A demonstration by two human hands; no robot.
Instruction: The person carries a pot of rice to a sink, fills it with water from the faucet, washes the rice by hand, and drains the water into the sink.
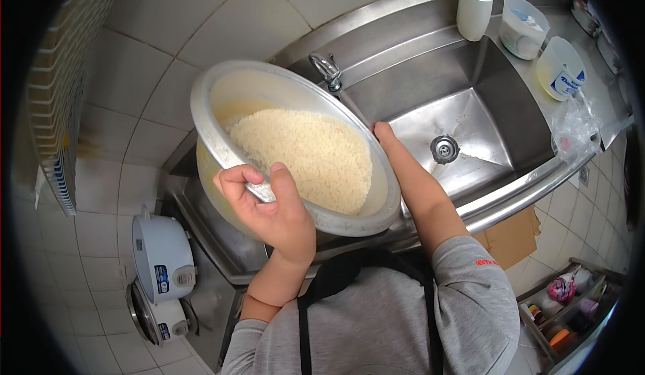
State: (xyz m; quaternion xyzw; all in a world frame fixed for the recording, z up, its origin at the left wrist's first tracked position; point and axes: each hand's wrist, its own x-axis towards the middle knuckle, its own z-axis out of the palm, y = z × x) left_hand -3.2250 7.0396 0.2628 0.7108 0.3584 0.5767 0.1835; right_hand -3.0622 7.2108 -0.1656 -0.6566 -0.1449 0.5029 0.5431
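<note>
A large, wide-rimmed pot (222,86) holds a heap of white rice (306,153) and is tilted toward my body. My left hand (272,207) is closed around its near left rim, thumb up at the inner edge. A whitish patch shows on the rim between thumb and fingers. On the far right side, my right hand (383,132) is against the pot's outside; most of its fingers are hidden behind the wall, so its grip cannot be fully seen. The pot is beside the steel sink (430,116), left of the basin, near the faucet (327,71).
A white pump bottle (474,11) and two plastic tubs, one clear (523,29) and one with a blue label (561,69), stand right of the sink beside a plastic bag (576,130). Rice cookers (161,257) sit at left, below a wire rack (57,106). A drawer (568,308) is lower right.
</note>
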